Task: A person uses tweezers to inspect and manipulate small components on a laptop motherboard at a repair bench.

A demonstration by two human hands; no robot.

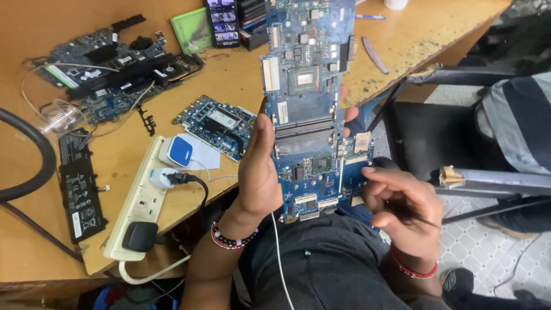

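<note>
A blue circuit board held up over the lap

The left hand [256, 172] gripped the blue circuit board [310, 103] upright by its edge. The right hand [402, 209] was curled beside the board's bottom corner, pinching a thin dark tool [422, 218].

Circuit boards [313, 97]: three. Power strip [140, 201]: one. Battery [80, 189]: one.

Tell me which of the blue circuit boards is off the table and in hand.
The long blue board, held upright in the left hand. The small blue board and the board cluster with a fan lie flat on the wooden table.
</note>
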